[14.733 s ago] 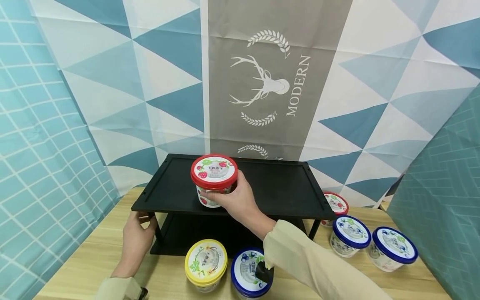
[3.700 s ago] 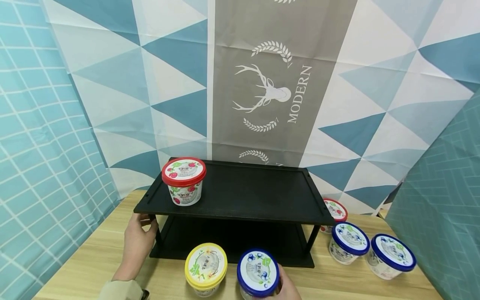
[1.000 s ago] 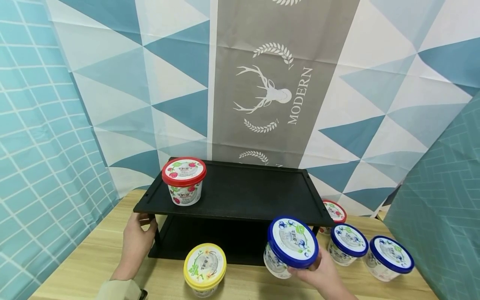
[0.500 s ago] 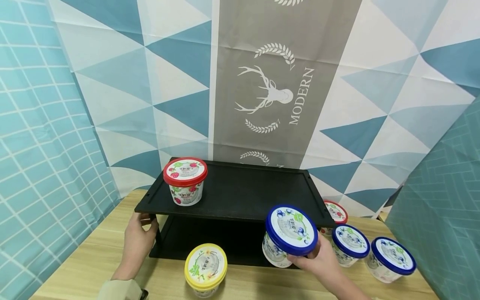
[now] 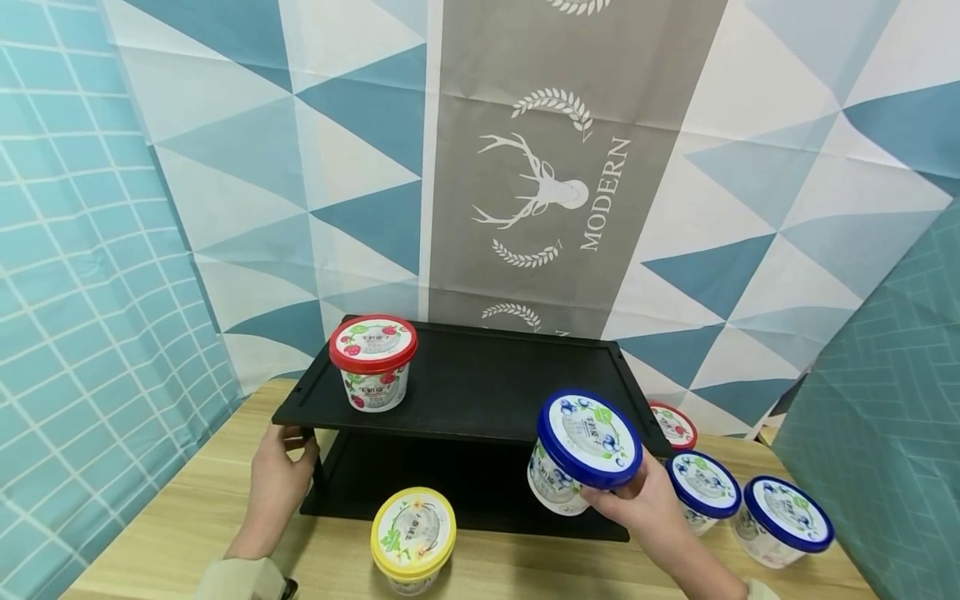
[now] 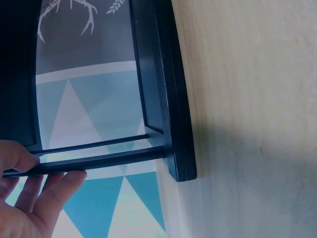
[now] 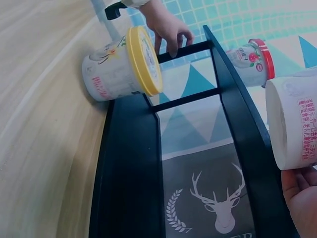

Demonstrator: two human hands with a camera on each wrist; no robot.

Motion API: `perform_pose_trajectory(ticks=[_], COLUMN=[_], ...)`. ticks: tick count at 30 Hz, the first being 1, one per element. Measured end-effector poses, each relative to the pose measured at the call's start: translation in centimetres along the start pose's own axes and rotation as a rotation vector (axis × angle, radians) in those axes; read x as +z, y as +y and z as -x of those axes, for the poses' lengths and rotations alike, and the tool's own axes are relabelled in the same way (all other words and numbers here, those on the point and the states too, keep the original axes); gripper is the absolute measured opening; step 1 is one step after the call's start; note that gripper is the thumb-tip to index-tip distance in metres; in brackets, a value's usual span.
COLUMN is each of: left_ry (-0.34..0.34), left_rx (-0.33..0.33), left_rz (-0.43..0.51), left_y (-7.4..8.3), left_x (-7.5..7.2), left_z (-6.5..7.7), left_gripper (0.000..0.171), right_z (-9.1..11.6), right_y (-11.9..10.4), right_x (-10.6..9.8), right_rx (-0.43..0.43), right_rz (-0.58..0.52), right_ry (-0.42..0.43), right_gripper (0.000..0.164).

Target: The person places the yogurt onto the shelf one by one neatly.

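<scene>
My right hand (image 5: 651,507) grips a blue-lidded tub (image 5: 588,442) with blueberries on its lid, tilted and raised in front of the black two-tier shelf's right half. In the right wrist view the pale base of that tub (image 7: 292,121) shows beside the upper board. With thumb and fingers, my left hand (image 5: 277,479) holds the front left post of the shelf (image 6: 109,159), just under the top board. A red-lidded tub (image 5: 373,362) with strawberries stands on the left end of the top board. On the table in front of the shelf is a yellow-lidded tub (image 5: 413,537).
Right of the shelf stand two more blue-lidded tubs (image 5: 783,521) and, behind them, a red-lidded tub (image 5: 672,423), partly hidden by the shelf. The lower board (image 5: 450,475) lies close above the wooden table (image 5: 172,508). Patterned cloth (image 5: 360,167) hangs behind.
The right hand picked up the blue-lidded tub from the table and has raised it toward the top board. Earlier it set the red-lidded tub at the top board's left end. The left hand stays put.
</scene>
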State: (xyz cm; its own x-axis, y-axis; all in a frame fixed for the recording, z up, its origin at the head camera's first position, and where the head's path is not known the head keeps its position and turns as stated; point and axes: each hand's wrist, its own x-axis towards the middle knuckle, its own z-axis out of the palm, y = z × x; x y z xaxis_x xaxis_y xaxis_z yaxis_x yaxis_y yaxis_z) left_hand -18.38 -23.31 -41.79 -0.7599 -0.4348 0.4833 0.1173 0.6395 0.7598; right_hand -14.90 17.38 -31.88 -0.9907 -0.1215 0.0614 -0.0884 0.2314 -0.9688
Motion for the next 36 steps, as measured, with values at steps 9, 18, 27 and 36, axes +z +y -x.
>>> perform_pose_trajectory(ticks=[9,18,27,36], left_ry=[0.001,0.010,0.008,-0.004], left_rx=[0.001,0.009,0.008,0.013], left_rz=[0.000,0.010,-0.001,0.012], left_y=[0.1,0.0,0.0,0.0], left_x=[0.0,0.1,0.0,-0.1], left_z=[0.0,0.0,0.0,0.1], left_gripper=[0.032,0.031,0.032,0.033], right_z=[-0.6,-1.0,-1.8,-3.2], right_y=[-0.6,-1.3,-1.6,-2.1], right_x=[-0.2,-0.2,-0.3,-0.4], right_rx=[-0.088,-0.167,-0.223,-0.265], right_rz=[-0.011,-0.025,0.042,0.068], right_ry=[-0.014,-0.054,-0.056,-0.093], right_gripper=[0.063,0.059,0.056,0.057])
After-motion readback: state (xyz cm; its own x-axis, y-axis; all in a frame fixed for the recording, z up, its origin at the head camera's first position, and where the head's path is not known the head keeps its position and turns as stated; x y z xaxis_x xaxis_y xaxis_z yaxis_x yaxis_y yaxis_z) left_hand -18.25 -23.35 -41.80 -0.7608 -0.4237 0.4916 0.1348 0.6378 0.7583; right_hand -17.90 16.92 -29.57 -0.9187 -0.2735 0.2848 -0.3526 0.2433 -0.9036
